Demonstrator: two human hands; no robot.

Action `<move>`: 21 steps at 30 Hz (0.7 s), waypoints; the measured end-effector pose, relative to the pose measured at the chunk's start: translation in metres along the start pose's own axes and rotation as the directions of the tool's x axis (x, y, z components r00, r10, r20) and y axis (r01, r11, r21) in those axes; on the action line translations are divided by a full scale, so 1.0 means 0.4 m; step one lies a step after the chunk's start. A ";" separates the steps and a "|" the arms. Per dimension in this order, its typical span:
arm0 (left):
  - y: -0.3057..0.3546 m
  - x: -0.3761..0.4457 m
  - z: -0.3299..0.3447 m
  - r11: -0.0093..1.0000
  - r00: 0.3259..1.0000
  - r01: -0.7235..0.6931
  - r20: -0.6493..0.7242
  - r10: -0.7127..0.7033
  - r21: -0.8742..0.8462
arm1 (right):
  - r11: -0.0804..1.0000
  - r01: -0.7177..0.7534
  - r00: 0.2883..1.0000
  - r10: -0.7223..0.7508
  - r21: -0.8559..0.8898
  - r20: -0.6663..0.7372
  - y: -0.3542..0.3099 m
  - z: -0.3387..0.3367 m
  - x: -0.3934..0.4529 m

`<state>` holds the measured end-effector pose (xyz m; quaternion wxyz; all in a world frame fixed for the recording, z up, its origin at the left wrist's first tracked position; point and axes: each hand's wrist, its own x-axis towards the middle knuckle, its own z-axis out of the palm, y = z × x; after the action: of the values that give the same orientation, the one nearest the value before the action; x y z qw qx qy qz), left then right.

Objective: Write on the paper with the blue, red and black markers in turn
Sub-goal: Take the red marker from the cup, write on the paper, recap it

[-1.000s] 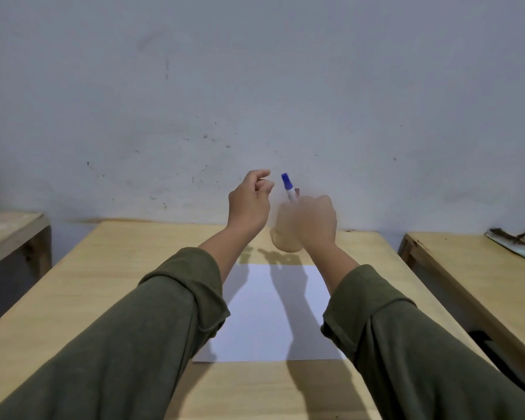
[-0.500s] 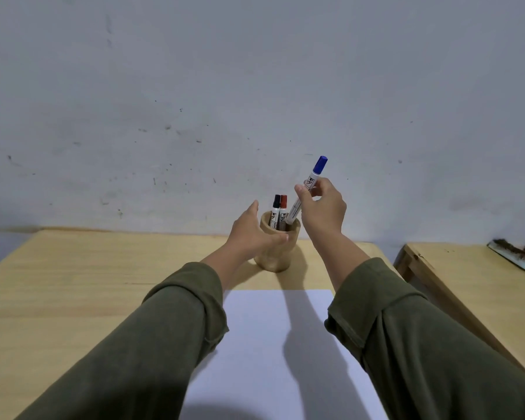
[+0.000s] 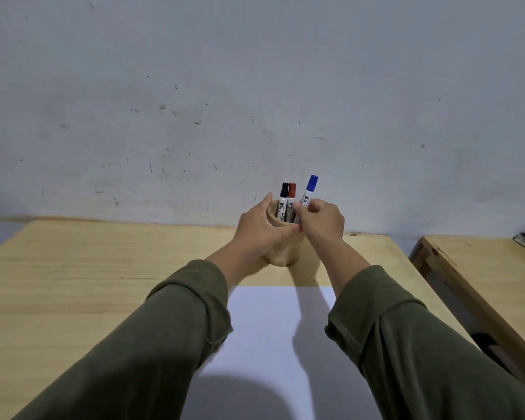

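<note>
At the bottom of the frame two olive-green sleeves [image 3: 176,338] reach in from the lower corners, and between them a white sheet of paper [image 3: 270,328] lies flat on the pale wooden table [image 3: 88,268], with a rounded shadow across its lower edge. Above the paper, near the centre of the frame, a small wooden cup [image 3: 281,257] stands on the table just beyond the sheet's far edge. The left hand [image 3: 259,228] is wrapped around the cup's left side, thumb across its front near the rim. The right hand [image 3: 322,222] is closed with its fingertips pinching the barrel of the blue marker [image 3: 309,190], which leans to the right with its blue cap uppermost and its lower end at the cup's mouth. The black marker [image 3: 283,201] and the red marker [image 3: 291,201] stand upright side by side in the cup, caps up. A second wooden table [image 3: 482,268] sits at the right edge of the frame. Behind everything, filling the upper half, is a grey, speckled wall [image 3: 225,86].
</note>
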<state>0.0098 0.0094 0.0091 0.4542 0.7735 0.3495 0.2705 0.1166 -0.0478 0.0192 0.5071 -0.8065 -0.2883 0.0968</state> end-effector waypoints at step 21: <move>-0.007 0.005 0.001 0.999 0.999 0.025 0.021 -0.025 0.026 | 1.000 0.009 0.998 -0.008 -0.012 0.060 -0.052 0.002 0.050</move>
<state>0.0106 0.0118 0.0067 0.4514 0.7777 0.3578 0.2518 0.1248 -0.0294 0.0399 0.4936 -0.8051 -0.3074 0.1168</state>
